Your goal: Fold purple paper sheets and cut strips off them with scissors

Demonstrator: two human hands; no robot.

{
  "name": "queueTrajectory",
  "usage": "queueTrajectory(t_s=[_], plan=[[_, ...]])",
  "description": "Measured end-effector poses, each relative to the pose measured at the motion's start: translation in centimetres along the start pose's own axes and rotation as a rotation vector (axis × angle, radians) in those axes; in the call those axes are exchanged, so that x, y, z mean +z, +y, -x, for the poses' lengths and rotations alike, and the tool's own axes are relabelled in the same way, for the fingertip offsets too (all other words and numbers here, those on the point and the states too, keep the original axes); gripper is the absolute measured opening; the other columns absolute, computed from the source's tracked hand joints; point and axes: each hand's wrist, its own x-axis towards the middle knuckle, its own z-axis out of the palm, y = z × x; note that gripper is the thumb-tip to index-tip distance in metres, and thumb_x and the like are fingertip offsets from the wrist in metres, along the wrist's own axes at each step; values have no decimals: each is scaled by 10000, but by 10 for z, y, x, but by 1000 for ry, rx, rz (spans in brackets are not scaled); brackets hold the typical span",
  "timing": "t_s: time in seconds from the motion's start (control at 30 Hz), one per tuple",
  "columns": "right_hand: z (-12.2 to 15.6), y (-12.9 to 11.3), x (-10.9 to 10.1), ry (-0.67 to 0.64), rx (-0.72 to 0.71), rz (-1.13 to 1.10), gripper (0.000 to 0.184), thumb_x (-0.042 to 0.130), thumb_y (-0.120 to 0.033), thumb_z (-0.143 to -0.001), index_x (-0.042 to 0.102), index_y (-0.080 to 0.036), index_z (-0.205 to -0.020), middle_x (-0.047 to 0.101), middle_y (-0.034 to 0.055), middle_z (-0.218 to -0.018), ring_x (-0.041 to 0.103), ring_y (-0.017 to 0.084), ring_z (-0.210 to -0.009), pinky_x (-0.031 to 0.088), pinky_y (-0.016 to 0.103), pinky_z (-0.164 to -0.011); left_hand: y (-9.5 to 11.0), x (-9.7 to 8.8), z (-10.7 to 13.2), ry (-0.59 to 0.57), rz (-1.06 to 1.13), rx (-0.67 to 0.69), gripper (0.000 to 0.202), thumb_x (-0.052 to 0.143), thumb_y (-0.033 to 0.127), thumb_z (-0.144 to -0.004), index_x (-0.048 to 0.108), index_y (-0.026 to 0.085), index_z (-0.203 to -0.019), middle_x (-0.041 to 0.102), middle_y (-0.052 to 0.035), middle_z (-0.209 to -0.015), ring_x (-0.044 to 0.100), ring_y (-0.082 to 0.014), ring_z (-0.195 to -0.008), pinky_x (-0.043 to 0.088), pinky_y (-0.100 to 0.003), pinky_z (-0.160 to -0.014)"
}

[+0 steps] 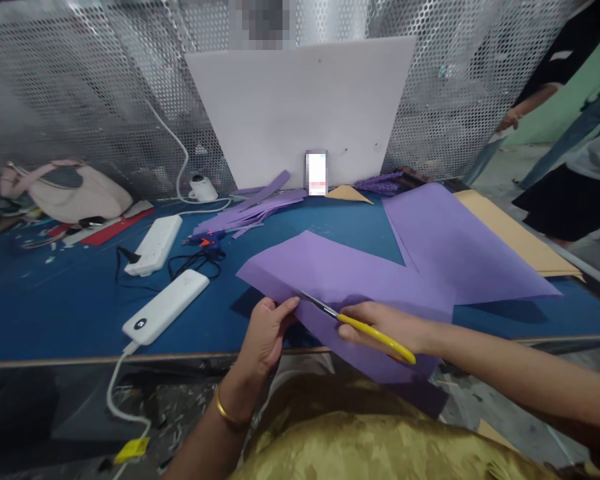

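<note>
A large sheet of purple paper (310,263) reaches over the front edge of the blue table. My left hand (269,331) pinches its near edge between thumb and fingers. My right hand (375,327) is closed around the yellow handles of a pair of scissors (365,327). The scissors point left, with their blades at the paper just beyond my left thumb. How far the blades are apart cannot be made out. More purple sheets (435,233) lie to the right, and cut purple strips (260,208) lie in a pile toward the back.
Left on the blue table (220,327) are a white power strip (155,245), a white power bank (166,308) and a blue glue gun (209,241) with its cord. Behind stand a phone (317,173) and a white board (305,113). Tan sheets (515,237) lie right; people stand beyond.
</note>
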Motion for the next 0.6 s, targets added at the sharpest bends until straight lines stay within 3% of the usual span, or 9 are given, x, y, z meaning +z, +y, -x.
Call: queueTrajectory(t_s=[0.23,0.6], plan=[[-1,-2,-1,-10,27,-11,571,461,-726,-911,521,-179,-757,500,-10,-651,424,109,-585,272,235,-493,1,0,0,-22,17,-7,396,923,255,-555,727,113,-869,770,-68,-834,686,-170,-734,584,-275,-697],[-6,-18,-6,-26,70,8,518,449,-685,-929,527,-187,-809,541,-2,-692,483,117,-594,311,225,-499,1,1,0,-13,20,-22,418,942,248,-510,726,94,-833,762,-56,-770,671,-152,-682,574,-254,-663]])
